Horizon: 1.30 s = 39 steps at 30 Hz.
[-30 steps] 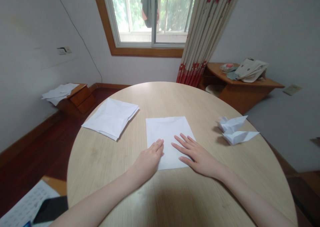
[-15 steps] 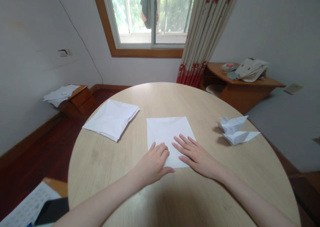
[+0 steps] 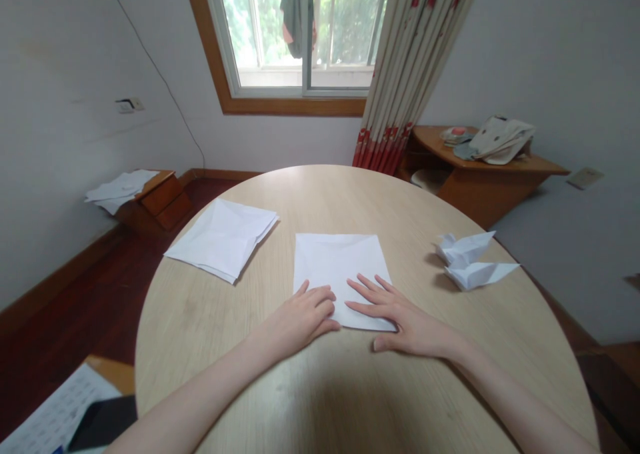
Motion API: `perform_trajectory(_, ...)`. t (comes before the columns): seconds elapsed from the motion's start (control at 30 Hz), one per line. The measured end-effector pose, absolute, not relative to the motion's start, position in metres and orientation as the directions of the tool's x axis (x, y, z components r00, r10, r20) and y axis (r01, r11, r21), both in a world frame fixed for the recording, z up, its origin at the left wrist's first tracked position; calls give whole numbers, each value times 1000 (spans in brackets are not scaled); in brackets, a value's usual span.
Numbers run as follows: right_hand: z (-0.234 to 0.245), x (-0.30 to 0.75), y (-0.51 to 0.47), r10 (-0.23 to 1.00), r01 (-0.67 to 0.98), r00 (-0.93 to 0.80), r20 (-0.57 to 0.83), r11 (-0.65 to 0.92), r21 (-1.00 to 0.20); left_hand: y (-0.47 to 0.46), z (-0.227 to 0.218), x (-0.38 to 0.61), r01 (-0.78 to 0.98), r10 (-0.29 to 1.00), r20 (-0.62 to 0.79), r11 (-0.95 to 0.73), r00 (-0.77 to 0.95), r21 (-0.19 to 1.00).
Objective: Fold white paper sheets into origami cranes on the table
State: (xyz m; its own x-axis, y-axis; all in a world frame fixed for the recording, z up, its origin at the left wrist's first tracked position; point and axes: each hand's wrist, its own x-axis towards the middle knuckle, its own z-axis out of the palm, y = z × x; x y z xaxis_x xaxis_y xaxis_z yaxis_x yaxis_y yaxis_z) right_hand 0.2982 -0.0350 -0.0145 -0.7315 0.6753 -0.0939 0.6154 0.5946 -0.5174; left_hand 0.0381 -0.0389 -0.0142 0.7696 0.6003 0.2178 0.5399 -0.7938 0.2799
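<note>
The white sheet (image 3: pixel 337 259) has turned slightly under left hand (image 3: pixel 306 315) and right hand (image 3: pixel 403 317), each grip unclosed; corner drawers (image 3: pixel 164 199) look shut.

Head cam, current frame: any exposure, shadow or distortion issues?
Head view: window partly blown out; head view: pale sheen on the table toward its far edge, soft dark shadow nearer the camera than both hands; head view: wide-angle lean in the curtain; head view: print on the lower-left page too soft to read.
</note>
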Motion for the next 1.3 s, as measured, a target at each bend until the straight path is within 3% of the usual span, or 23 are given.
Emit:
perform_trajectory(0.23, -10, 296, -38, 680, 619, -726, -102, 582, -527, -30, -15, 33, 531, 513, 362, -846, 778, 57)
perform_trajectory(0.47, -8, 298, -39, 663, 545, -748, 11, 623, -561, -26, -14, 29, 635, 596, 323, -772, 735, -24)
perform_trajectory(0.6, -8, 298, -39, 679, 526, -733, 42, 605, -598, -25, -14, 27, 700, 678, 265, -714, 685, 17)
perform_trajectory(0.9, -7, 294, -43, 865, 585, -488, 117, 424, -691, -29, -11, 34, 756, 778, 234, -625, 583, 193)
perform_trajectory(1.3, -8, 290, -41, 934, 634, -230, 274, 358, -686, -34, -12, 37, 743, 766, 182, -643, 617, 187)
